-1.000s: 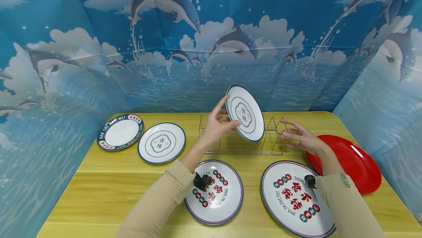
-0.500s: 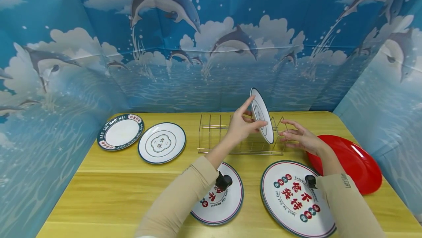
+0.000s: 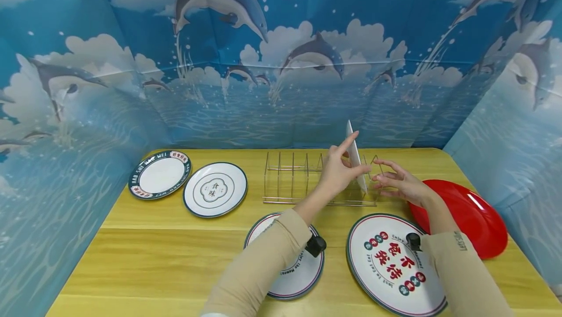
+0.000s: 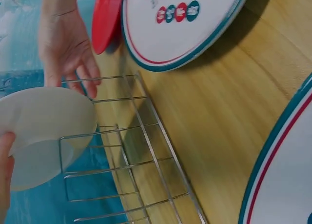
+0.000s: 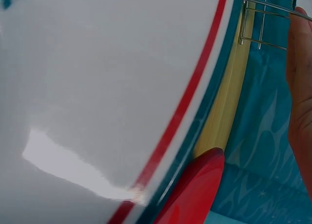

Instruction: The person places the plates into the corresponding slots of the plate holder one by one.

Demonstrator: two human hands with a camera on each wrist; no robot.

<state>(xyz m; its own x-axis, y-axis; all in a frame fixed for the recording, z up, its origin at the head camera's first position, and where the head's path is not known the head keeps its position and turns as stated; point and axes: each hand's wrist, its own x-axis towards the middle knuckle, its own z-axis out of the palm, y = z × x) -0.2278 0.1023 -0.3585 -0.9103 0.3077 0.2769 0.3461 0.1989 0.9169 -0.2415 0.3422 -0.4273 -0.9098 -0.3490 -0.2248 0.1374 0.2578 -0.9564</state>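
A white plate (image 3: 354,153) stands almost edge-on at the right part of the wire rack (image 3: 293,173), pinched at its rim by my left hand (image 3: 339,168). In the left wrist view the plate (image 4: 53,116) shows its plain underside among the wires of the rack (image 4: 151,131). My right hand (image 3: 401,183) holds the rack's right end with its fingers around the wire. Whether the plate's lower edge rests on the rack's base, I cannot tell.
A rimmed plate (image 3: 160,175) and a patterned plate (image 3: 215,190) lie at the left. Two larger plates, one partly under my left arm (image 3: 303,273) and one (image 3: 395,258) under my right sleeve, lie in front. A red plate (image 3: 470,217) is at the right.
My left hand has moved right with the plate, which has turned from facing the camera to nearly edge-on and come lower. My right hand has stayed at the rack's end.
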